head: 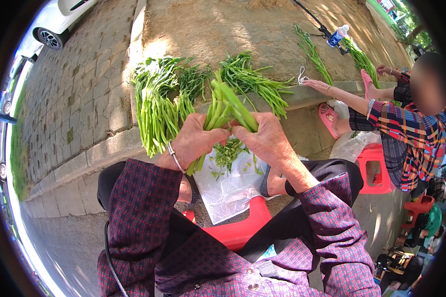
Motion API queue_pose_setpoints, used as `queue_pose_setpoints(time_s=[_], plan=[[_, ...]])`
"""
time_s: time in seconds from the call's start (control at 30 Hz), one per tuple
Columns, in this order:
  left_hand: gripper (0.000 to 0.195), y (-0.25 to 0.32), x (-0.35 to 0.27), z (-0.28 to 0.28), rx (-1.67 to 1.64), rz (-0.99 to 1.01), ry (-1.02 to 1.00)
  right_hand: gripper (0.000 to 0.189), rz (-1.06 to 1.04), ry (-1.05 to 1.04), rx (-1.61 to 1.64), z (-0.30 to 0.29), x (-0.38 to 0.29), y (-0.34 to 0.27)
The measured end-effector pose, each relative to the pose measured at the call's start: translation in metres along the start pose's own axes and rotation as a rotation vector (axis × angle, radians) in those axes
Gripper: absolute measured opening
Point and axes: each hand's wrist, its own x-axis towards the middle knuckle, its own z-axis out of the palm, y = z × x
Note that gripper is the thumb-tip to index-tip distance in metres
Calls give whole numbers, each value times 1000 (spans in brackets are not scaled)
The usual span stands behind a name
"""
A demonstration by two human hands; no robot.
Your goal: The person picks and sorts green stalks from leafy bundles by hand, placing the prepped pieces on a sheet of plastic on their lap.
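Note:
My left hand (197, 139), with a bracelet at its wrist, grips several green leafy-vegetable stems (215, 111). Close beside it, my right hand (265, 135) holds a thick green stem (238, 105) that slants up across the others. The two thumbs nearly meet. Below my hands, small cut green pieces (225, 154) lie on a white plastic sheet (226, 196) between my feet. A large bundle of long-stemmed greens (154, 115) rests on the kerb ahead to the left. Another loose pile of greens (260, 80) is spread ahead to the right.
At right sits another person (412, 137) on a red plastic stool (375, 167), one hand reaching toward white string (302, 75). More greens (314, 55), a bottle (337, 36) and a black pole (312, 16) lie beyond. My red stool (241, 226) is beneath me.

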Motion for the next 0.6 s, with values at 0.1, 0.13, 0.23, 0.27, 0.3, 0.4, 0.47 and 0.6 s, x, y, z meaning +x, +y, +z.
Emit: queue_pose_setpoints(time_s=[0.1,0.13,0.23,0.27,0.3,0.4,0.47,0.6], plan=[[13,-4,1,-2,49,-12,-36,18,-60,-84,-127,-3,1,-4],[12,-5,1,-2,57,-7,-50,19,-55,-92,-152,-4,1,-5],[11,-6,1,-2,95,47,-91,20,-29,-140,-185,-6,1,-5],[11,-7,0,-1,110,71,-104,20,-11,-171,-170,-7,1,-3],[11,-6,0,-1,109,70,-117,21,5,-201,-154,-7,1,-2],[10,-5,-1,0,104,56,-130,20,-5,-204,-139,-6,1,3],[10,-2,-1,0,97,31,-104,18,-21,-141,-67,-6,-1,-2],[8,0,-3,4,-43,118,-58,16,-24,0,49,4,-1,-1]])
